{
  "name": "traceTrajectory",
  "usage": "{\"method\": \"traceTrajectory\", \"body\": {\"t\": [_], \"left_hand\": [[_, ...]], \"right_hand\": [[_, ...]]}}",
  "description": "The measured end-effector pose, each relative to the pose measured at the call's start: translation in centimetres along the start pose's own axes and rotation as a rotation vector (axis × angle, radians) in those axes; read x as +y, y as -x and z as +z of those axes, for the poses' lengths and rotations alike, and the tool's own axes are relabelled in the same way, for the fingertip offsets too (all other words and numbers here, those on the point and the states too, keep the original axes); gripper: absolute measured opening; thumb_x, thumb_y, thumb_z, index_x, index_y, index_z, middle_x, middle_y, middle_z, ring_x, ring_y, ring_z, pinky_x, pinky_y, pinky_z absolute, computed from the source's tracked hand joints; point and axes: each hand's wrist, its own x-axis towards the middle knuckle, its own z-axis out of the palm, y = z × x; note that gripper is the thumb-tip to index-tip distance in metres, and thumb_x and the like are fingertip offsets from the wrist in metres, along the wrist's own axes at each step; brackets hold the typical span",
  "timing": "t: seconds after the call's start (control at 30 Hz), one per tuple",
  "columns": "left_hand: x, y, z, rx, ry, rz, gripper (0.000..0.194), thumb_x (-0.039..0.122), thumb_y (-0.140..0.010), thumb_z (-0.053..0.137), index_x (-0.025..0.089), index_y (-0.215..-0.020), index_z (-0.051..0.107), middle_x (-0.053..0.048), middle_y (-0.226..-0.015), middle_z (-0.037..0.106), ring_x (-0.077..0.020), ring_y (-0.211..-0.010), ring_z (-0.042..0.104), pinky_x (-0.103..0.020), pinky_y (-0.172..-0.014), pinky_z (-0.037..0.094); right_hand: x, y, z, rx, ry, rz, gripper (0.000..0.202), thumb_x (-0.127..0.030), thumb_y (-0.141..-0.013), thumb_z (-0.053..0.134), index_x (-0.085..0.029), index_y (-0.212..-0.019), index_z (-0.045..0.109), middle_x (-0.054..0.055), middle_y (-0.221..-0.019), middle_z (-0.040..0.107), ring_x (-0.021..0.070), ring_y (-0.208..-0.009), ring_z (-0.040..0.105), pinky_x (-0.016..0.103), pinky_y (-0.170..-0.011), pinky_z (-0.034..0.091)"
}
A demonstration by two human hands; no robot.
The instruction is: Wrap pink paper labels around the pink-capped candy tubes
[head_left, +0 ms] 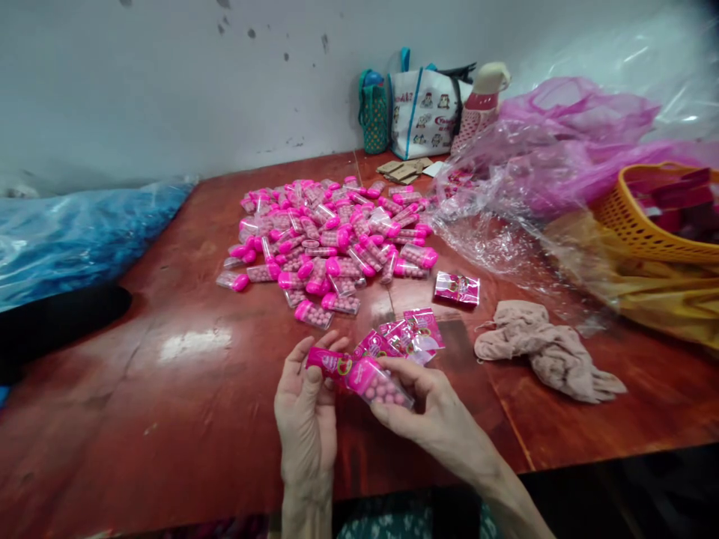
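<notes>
My right hand (pixel 427 400) grips a small clear container (pixel 385 388) of pink balls by its sides, its pink cap pointing to the left. In my left hand (pixel 308 397) a pink printed sleeve (pixel 330 362) is pinched between thumb and fingers, and it meets the capped end of the container. Several flat pink printed sleeves (pixel 424 329) lie fanned out just beyond my hands. A stack of the same sleeves (pixel 457 288) sits farther right. Behind them is a large pile of pink-capped containers (pixel 337 239) on the red table (pixel 185 404).
Crumpled beige gloves (pixel 553 348) lie at the right. Clear and pink plastic bags (pixel 562 150) and a yellow basket (pixel 640 228) fill the back right. A white bag (pixel 424 112) and bottles stand by the wall. Blue plastic-wrapped material (pixel 84 232) is at the left.
</notes>
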Motion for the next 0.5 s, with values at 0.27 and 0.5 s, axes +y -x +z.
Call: {"method": "traceTrajectory", "body": {"t": [0.27,0.5], "left_hand": [[-0.9,0.5,1.2,0.092,0.125,-0.125,0.033,0.040,-0.062,0.075,0.014,-0.081,0.070,-0.005,-0.079,0.073,-0.0163,-0.072,0.067,-0.025,-0.071,0.054],[-1.4,0.9,1.3,0.124,0.090,-0.139,0.026,0.024,-0.053,0.082,0.015,-0.075,0.070,-0.003,-0.075,0.073,-0.0128,-0.069,0.066,-0.021,-0.070,0.053]], "right_hand": [[0.0,-0.2,0.8,0.109,0.155,-0.137,0.040,-0.014,-0.074,0.060,-0.020,-0.113,0.060,-0.001,-0.084,0.067,0.0127,-0.070,0.058,0.022,-0.065,0.048],[0.4,-0.5,1.0,0.161,0.256,-0.246,0.043,-0.009,-0.073,0.059,-0.020,-0.114,0.060,0.000,-0.089,0.066,0.0137,-0.074,0.060,0.023,-0.069,0.048]]}}
